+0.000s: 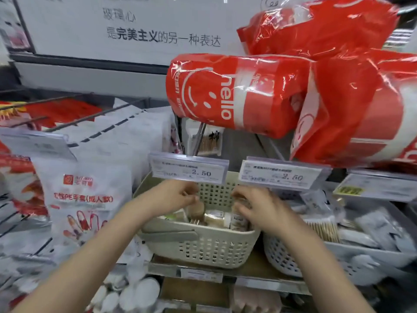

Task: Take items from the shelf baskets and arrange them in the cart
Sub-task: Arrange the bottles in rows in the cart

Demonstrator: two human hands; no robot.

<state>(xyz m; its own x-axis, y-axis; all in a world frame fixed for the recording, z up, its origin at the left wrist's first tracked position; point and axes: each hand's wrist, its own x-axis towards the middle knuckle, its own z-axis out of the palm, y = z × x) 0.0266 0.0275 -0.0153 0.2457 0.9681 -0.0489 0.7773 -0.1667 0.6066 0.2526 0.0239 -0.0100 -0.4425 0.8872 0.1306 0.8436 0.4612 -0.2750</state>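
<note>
A cream perforated basket point(203, 245) stands on the shelf in front of me, holding several small toothpick packs point(214, 216). Both hands reach into it. My left hand point(173, 195) has its fingers curled around a small brown pack point(197, 210) at the basket's middle. My right hand point(257, 207) reaches in from the right, its fingers bent over a small labelled container point(239, 221); whether it grips the container is unclear. No cart is in view.
Two price tags reading 2.50 point(188, 169) hang just above the basket. Red "hello" bags point(237, 93) hang overhead at right. White glove packets point(83, 199) hang at left. A white lattice basket point(284, 258) and a grey tray of packets point(372, 236) sit at right.
</note>
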